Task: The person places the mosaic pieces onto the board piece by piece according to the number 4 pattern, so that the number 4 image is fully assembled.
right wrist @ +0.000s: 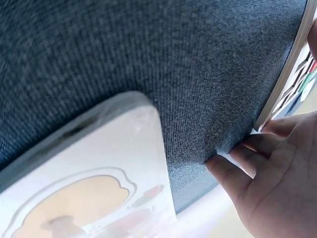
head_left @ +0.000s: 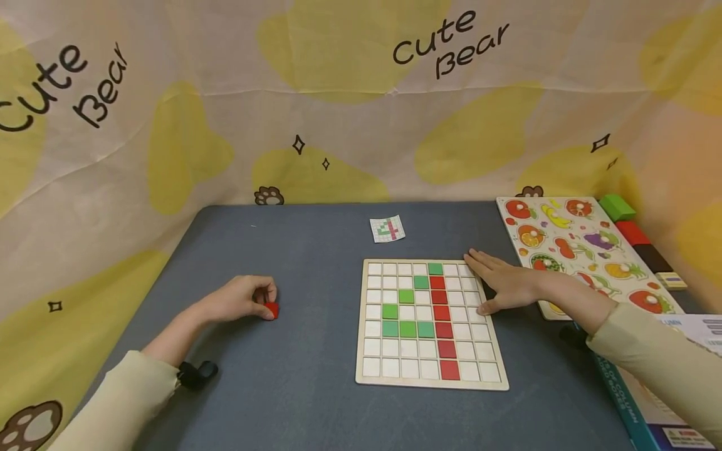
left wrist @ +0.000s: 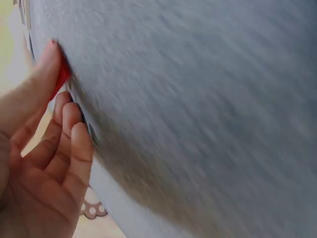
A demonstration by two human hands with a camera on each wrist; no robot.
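Observation:
Between thumb and fingers my left hand (head_left: 242, 299) pinches a small red tile (head_left: 272, 309), low over the table to the left of the grid board. The left wrist view shows the same red tile (left wrist: 62, 79), partly hidden by the thumb. The wooden grid board (head_left: 403, 366) has white squares, a column of red ones and several green ones. My right hand (head_left: 504, 286) touches the board's right edge with fingers spread. In the right wrist view its fingers (right wrist: 230, 173) are extended, some on the dark cloth, beside the board's edge (right wrist: 282, 74).
A small pattern card (head_left: 387, 229) lies behind the board. To the right is a fruit puzzle board (head_left: 544, 250), with green (head_left: 617, 207), red (head_left: 633, 232) and dark blocks (head_left: 651, 257) along its far side. A box (head_left: 632, 401) lies under the right forearm. A printed cloth (head_left: 338, 113) hangs behind.

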